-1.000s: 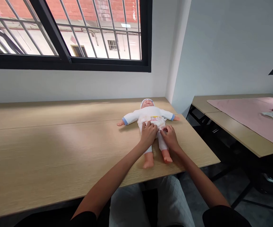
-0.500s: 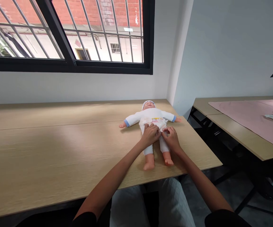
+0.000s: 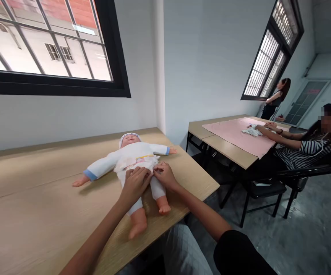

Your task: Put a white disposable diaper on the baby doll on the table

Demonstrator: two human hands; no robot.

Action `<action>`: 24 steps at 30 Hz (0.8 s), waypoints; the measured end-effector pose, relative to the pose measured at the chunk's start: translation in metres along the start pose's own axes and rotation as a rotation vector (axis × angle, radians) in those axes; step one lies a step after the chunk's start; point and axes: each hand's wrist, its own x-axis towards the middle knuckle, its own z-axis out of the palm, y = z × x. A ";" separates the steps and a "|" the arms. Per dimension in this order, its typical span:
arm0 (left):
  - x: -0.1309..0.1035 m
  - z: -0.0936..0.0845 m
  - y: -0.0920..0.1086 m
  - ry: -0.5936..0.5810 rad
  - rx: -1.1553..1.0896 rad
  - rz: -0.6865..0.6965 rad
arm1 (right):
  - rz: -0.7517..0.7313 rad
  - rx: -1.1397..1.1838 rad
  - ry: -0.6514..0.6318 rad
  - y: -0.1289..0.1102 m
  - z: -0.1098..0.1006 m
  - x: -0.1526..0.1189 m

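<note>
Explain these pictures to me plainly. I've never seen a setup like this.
There is no machine here: a person works with two bare hands. Every picture comes from one camera worn on that person's head, looking forward and down.

On the wooden table a baby doll lies on its back, arms spread, feet toward the person. It wears white clothing with blue cuffs. The left hand and right hand are both at the lower front of a white diaper-like wrap around its hips; how firmly they grip is hard to see.

Off to the right, someone in a striped top sits by a pink cloth.
</note>
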 end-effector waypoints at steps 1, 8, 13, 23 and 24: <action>0.000 -0.001 0.001 0.006 0.009 -0.001 | 0.011 0.020 -0.003 -0.001 -0.001 -0.001; -0.002 -0.006 0.005 0.031 0.030 0.009 | -0.024 -0.155 -0.065 -0.005 0.002 -0.007; -0.002 -0.005 0.004 0.022 0.022 0.055 | -0.105 -0.216 -0.049 -0.003 0.002 -0.008; -0.003 0.001 0.003 0.071 0.098 0.021 | -0.054 -0.187 -0.059 -0.010 0.001 -0.008; -0.003 0.001 0.002 0.073 0.098 0.023 | -0.053 -0.187 -0.058 -0.010 0.001 -0.008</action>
